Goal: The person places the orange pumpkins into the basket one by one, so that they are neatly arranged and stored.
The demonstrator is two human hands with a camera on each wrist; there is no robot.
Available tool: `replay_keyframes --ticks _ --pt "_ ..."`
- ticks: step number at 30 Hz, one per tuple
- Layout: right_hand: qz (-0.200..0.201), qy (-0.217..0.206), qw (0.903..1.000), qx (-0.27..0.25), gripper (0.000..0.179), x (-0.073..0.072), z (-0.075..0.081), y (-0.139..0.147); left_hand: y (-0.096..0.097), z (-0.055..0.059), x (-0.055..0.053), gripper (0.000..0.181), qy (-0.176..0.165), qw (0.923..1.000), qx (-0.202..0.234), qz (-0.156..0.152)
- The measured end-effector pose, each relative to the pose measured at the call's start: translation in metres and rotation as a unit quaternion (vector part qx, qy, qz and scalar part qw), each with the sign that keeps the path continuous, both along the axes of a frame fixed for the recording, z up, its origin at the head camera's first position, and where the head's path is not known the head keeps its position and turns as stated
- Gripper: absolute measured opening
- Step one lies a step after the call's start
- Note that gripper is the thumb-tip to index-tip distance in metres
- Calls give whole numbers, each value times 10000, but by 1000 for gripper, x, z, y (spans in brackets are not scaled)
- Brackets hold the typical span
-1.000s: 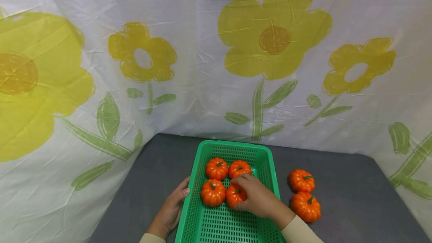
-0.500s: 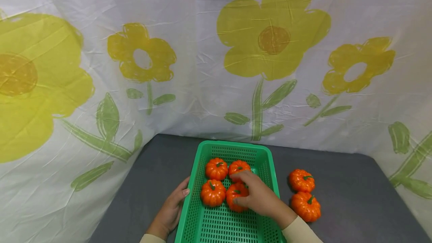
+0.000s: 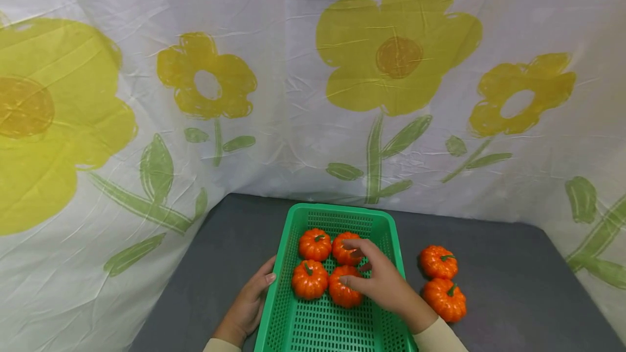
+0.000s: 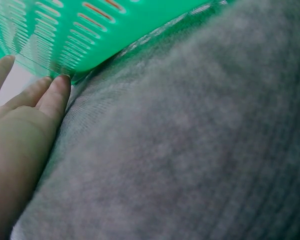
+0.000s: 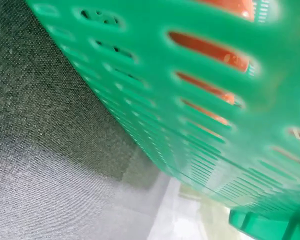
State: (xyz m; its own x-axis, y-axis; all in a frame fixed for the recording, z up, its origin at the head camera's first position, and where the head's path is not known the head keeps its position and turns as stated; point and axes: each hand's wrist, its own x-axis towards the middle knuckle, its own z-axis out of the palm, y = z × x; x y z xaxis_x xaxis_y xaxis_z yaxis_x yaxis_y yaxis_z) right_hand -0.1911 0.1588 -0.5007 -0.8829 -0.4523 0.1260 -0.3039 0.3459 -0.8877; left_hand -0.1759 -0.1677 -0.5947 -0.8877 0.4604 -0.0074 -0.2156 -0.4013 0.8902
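A green slotted plastic basket (image 3: 337, 330) holds several orange pumpkins with green stems, in two rows. Over the nearer right pumpkin (image 3: 344, 293) hovers my right hand (image 3: 383, 281), its thumb and fingers spread with nothing held between them. That hand partly covers the farther right pumpkin (image 3: 344, 257). The left column has a far pumpkin (image 3: 314, 244) and a near pumpkin (image 3: 310, 280). My left hand (image 3: 249, 300) rests against the basket's left outer side, thumb by the rim. In the left wrist view, its extended fingers (image 4: 54, 97) touch the slotted wall. The right wrist view hides the right hand.
Two more pumpkins, one farther (image 3: 437, 262) and one nearer (image 3: 444, 300), lie on the dark grey tabletop (image 3: 513, 287) right of the basket, close to the right forearm. A flower-printed white curtain (image 3: 288, 69) encloses the table's back and sides.
My right hand has let go of the nearer right pumpkin and lifted slightly up and right, its fingers widening. The pumpkin has settled a little nearer in the basket. My left hand stays put.
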Motion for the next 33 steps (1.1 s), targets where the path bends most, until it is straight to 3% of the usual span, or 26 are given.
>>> replay_keyframes --ticks 13,33 --pt "-192 311 9967 -725 62 2 -3 5 -2 1 1 69 -92 9998 -145 60" --pt "-446 988 9873 -1165 56 7 -3 8 -1 1 0 69 -50 9999 -116 14"
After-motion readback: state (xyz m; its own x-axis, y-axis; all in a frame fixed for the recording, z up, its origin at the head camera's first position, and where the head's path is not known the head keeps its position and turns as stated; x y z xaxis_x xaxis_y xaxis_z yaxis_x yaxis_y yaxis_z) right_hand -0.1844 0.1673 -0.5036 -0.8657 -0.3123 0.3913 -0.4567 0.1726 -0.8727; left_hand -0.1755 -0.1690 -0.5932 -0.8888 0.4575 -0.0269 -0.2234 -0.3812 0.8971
